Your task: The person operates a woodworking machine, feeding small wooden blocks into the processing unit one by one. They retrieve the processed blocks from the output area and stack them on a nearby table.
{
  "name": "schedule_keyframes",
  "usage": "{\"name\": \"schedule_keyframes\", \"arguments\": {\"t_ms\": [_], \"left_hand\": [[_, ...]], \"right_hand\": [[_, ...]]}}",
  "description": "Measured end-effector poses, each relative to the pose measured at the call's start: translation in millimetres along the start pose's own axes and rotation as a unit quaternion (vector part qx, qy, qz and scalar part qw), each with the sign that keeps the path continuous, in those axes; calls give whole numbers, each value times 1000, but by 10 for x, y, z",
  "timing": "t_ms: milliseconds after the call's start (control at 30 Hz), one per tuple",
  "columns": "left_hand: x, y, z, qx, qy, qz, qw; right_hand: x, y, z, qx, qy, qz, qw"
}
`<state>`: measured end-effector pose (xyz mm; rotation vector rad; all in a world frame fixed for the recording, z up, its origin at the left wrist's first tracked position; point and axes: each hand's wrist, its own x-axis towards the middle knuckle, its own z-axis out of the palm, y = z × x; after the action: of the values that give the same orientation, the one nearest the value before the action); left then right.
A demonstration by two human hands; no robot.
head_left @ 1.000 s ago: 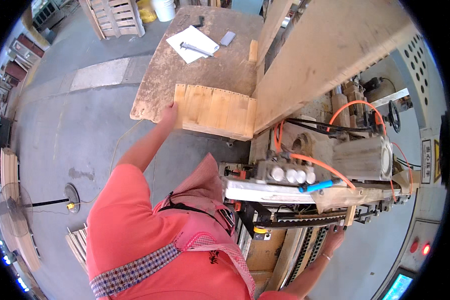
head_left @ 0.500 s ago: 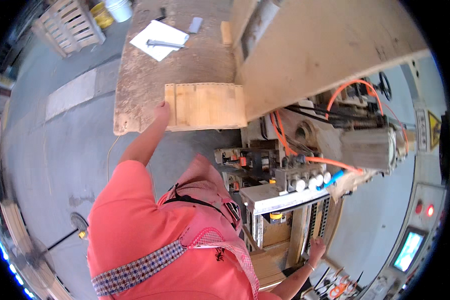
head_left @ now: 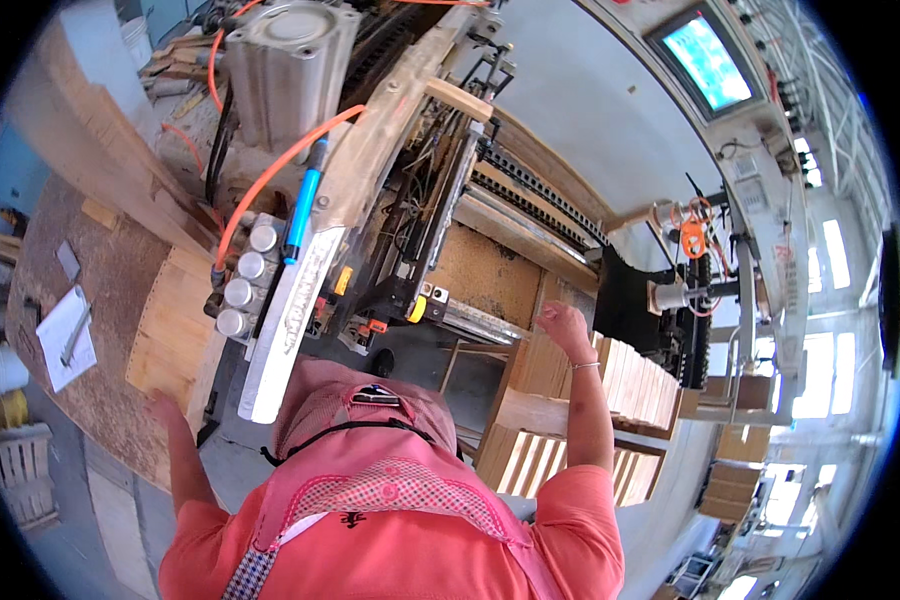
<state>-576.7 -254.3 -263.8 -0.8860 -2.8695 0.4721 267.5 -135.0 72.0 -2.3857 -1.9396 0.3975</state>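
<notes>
My left hand reaches out to the left, its fingers apart and holding nothing, just below the near edge of a light wooden board that lies on a chipboard table. I cannot tell whether it touches the board. My right hand is raised with loose, empty fingers over a stack of slatted wooden pallets. My pink cap and orange shirt fill the lower middle of the view.
A machine with a grey cylinder, an orange hose and a white bar stands ahead of me. A paper sheet with a pen lies on the table. A screen hangs at upper right. A wooden crate sits at lower left.
The view has swung strongly toward the machine and the pallets. My left hand has dropped off the board's edge. My right hand has risen from low beside the machine to above the pallets.
</notes>
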Motion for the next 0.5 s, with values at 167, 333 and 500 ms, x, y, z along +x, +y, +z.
{"name": "schedule_keyframes", "arguments": {"t_ms": [167, 333, 500], "left_hand": [[-612, 356, -1273, -321, 186, 105, 923], [-1567, 823, -1771, -602, 59, 290, 741], [-2530, 1478, -3026, -632, -214, 252, 701]], "right_hand": [[5, 54, 42, -14, 31, -26, 999], [586, 21, 18, -12, 69, -117, 991], [1342, -405, -230, -27, 74, -173, 982]]}}
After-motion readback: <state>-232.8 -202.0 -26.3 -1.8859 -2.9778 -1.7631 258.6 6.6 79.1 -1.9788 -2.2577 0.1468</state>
